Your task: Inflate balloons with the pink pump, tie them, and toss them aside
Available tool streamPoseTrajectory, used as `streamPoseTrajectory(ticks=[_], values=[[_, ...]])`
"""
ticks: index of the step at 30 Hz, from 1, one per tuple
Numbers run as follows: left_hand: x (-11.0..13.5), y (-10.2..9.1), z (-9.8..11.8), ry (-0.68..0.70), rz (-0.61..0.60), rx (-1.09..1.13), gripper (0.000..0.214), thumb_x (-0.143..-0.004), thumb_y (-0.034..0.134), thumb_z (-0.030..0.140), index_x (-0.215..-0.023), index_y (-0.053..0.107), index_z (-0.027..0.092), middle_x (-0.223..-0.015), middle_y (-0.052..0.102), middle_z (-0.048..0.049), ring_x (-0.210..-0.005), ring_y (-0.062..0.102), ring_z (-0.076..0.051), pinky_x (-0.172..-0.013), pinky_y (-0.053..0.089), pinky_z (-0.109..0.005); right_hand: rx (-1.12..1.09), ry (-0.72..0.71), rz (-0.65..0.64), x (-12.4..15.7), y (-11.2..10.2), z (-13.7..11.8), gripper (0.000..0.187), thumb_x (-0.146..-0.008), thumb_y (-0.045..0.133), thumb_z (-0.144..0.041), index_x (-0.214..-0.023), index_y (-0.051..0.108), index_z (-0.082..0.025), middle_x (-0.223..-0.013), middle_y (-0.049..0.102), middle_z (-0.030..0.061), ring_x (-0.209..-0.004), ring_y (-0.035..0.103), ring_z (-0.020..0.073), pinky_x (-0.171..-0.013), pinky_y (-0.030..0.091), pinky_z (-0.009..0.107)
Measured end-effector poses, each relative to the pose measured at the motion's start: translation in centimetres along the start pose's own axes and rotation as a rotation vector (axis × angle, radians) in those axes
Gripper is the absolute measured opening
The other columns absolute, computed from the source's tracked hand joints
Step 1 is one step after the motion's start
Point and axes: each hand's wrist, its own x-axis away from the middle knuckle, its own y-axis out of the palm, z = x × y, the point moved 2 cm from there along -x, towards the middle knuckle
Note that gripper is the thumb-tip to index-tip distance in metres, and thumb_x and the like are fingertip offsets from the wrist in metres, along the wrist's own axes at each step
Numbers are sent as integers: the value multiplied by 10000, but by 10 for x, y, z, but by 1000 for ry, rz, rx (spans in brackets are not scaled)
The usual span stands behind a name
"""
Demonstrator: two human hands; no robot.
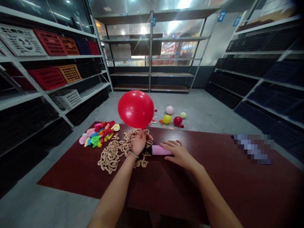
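Observation:
My left hand [139,142] is closed in a pinch around the neck of a red inflated balloon [136,109], which stands up above it. Flat across the end of a pink balloon pump [159,150] lies my right hand [178,153], fingers stretched out and touching it. The pump rests on its side on the table, its black end partly behind my left wrist. A heap of tan, curly pieces [110,156] spreads around and under my left hand; I cannot tell what they are. To the left sits a pile of limp, multicoloured uninflated balloons [97,135].
The dark red table [201,190] carries a blurred-out flat item [253,149] at its right. Beyond its far edge, several small balloons lie on the floor, among them a yellow balloon [167,119]. Shelves with plastic crates [48,77] line the left; more racks stand behind and right.

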Motion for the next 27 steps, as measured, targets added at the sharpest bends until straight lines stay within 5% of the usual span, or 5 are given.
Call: streamPoseTrajectory(ticks=[4, 7, 10, 18, 27], values=[[5, 6, -1, 15, -133, -266, 292, -934, 554, 320, -676, 628, 205, -575, 624, -39, -523, 558, -172, -557, 408, -267, -71, -37, 211, -2, -14, -7, 328, -952, 525, -311, -1249, 655, -263, -1196, 692, 70, -1094, 622, 223, -971, 484, 431], [7, 8, 1, 110, -181, -482, 304, -944, 520, 285, -665, 623, 224, -583, 614, -26, -542, 537, -180, -584, 385, -272, -29, -23, 475, 0, -18, -13, 334, -993, 430, -238, -1210, 684, -245, -1079, 722, 77, -1028, 650, 207, -923, 530, 391], [9, 8, 2, 169, -194, -590, 239, -922, 558, 267, -694, 622, 234, -599, 598, -11, -565, 525, -183, -628, 383, -273, 58, -60, 618, 1, -15, -21, 395, -981, 443, -171, -1324, 621, -255, -1203, 700, 64, -1201, 598, 215, -1041, 491, 406], [20, 23, 12, 174, -229, -539, 125, -821, 678, 253, -712, 620, 230, -616, 555, -9, -550, 463, -173, -673, 391, -272, 324, -171, 600, -12, -11, -34, 628, -980, 426, -114, -1566, 244, -248, -1524, 450, 20, -1470, 300, 205, -1219, 292, 448], [27, 37, 12, 223, -296, -504, 92, -770, 710, 197, -730, 631, 221, -689, 578, -48, -705, 551, -220, -844, 425, -330, 475, -141, 516, -15, -12, -37, 659, -972, 442, -120, -1577, 204, -228, -1568, 367, 10, -1507, 176, 163, -1268, 32, 415]])
